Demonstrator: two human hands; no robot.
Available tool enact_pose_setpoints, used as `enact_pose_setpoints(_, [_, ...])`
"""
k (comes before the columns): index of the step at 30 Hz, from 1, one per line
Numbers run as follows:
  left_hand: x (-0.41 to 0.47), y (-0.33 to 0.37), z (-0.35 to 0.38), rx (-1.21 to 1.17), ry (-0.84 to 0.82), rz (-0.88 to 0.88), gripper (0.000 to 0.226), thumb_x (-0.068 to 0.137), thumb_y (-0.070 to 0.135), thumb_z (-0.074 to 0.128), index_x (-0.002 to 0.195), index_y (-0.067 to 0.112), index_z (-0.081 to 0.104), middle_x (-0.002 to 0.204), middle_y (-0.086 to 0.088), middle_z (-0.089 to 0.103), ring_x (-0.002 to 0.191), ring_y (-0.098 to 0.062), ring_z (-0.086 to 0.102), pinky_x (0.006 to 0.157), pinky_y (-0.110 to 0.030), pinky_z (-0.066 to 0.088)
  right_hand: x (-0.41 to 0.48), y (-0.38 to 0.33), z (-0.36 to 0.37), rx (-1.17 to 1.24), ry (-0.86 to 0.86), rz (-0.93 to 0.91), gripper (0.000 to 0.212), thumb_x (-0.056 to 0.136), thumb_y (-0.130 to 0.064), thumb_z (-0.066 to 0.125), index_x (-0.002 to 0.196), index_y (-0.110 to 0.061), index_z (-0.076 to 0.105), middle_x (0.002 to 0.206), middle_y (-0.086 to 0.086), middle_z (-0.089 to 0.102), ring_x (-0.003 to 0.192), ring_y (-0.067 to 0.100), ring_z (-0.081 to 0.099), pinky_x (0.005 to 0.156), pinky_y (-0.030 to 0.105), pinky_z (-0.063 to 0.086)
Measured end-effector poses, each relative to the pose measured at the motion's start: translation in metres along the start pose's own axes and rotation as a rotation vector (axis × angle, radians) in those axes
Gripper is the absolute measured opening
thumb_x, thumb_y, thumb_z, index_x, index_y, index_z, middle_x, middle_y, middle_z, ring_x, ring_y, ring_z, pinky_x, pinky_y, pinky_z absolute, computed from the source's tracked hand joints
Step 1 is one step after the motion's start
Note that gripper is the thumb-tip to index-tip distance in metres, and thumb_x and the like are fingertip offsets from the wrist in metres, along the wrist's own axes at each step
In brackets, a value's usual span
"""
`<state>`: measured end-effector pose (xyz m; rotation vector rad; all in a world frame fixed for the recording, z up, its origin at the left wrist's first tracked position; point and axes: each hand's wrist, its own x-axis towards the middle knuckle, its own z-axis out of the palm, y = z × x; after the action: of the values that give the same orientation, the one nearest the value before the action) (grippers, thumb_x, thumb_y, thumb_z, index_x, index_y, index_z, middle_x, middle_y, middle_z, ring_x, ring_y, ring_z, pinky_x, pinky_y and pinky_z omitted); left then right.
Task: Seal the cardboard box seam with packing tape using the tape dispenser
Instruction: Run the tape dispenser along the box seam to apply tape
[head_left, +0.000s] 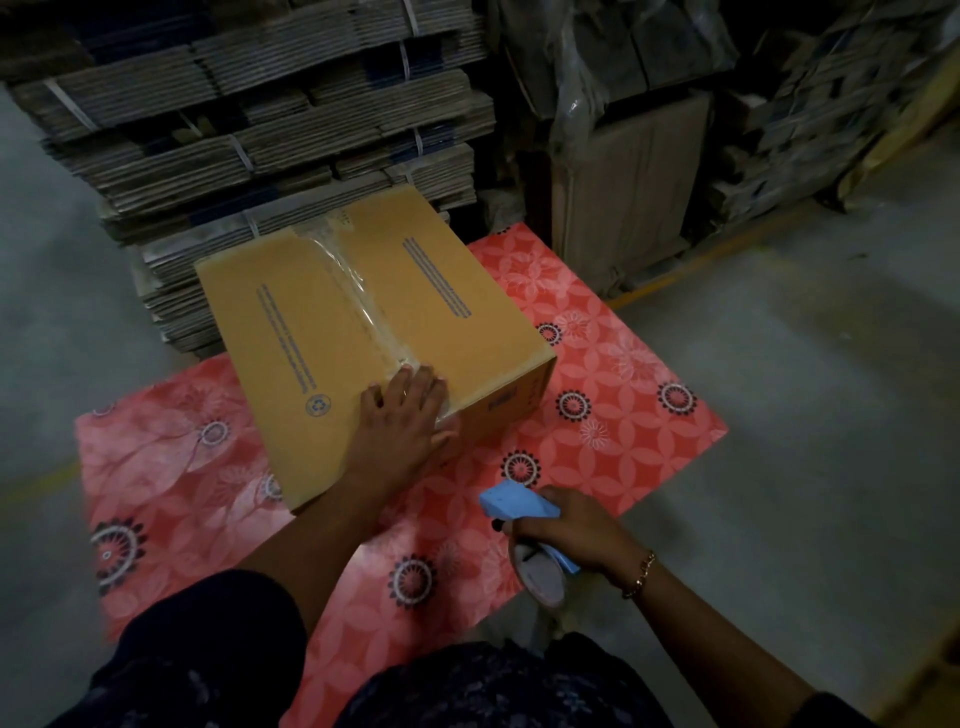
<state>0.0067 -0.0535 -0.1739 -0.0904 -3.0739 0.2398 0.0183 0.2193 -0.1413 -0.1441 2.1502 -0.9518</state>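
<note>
Nearest, the right hand has its fingers clamped on the blue tape dispenser, held off the cardboard box above the mat. The left hand, fingers spread, presses the tape end over the near edge; taping looks finished, smoothing remains

The cardboard box is tan with blue print; the mat is red-floral; the tape dispenser is light blue.

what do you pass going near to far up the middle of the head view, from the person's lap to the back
tape dispenser in the right hand → left hand flat on the box's near edge → taped seam on the cardboard box → stacks of flattened cartons
</note>
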Motion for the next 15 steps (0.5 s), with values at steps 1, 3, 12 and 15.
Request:
enact_pose_setpoints(1, [0.0,0.001,0.0,-0.009,-0.009,0.003,0.073,0.094,0.062,0.039,0.144,0.01,0.044,0.152,-0.017,0.048,0.135,-0.038,0.048,0.091,-0.054,0.041,-0.003,0.001,-0.001,0.034,-0.001,-0.01,0.016,0.079,-0.047,0.082,0.084,-0.035,0.072,0.065,-0.015,0.074,0.055,-0.008,0.065,0.051,0.008,0.041])
enact_pose_setpoints(3, [0.0,0.001,-0.002,-0.024,-0.031,0.013,0.075,0.088,0.06,0.053,0.143,0.01,0.045,0.151,-0.017,0.049,0.133,-0.039,0.049,0.09,-0.054,0.042,-0.011,0.004,-0.005,0.084,0.01,-0.02,0.014,0.081,-0.042,0.082,0.086,-0.033,0.073,0.065,-0.017,0.076,0.058,-0.006,0.068,0.054,0.01,0.044])
enact_pose_setpoints(12, [-0.007,-0.012,-0.001,-0.161,0.048,0.012,0.068,0.099,0.065,0.028,0.154,0.026,0.037,0.162,-0.004,0.039,0.148,-0.025,0.035,0.103,-0.048,0.037,-0.027,0.005,-0.009,0.145,0.038,-0.072,0.04,0.076,-0.049,0.081,0.103,-0.021,0.073,0.085,-0.001,0.084,0.08,0.019,0.08,0.082,0.043,0.06])
enact_pose_setpoints(15, [-0.006,-0.01,0.004,-0.118,0.035,0.006,0.066,0.099,0.06,0.035,0.153,0.022,0.039,0.159,-0.008,0.043,0.145,-0.03,0.039,0.102,-0.052,0.04,-0.028,0.003,-0.007,0.155,0.047,-0.09,0.035,0.079,-0.044,0.082,0.102,-0.02,0.072,0.084,-0.001,0.084,0.079,0.018,0.079,0.078,0.039,0.059])
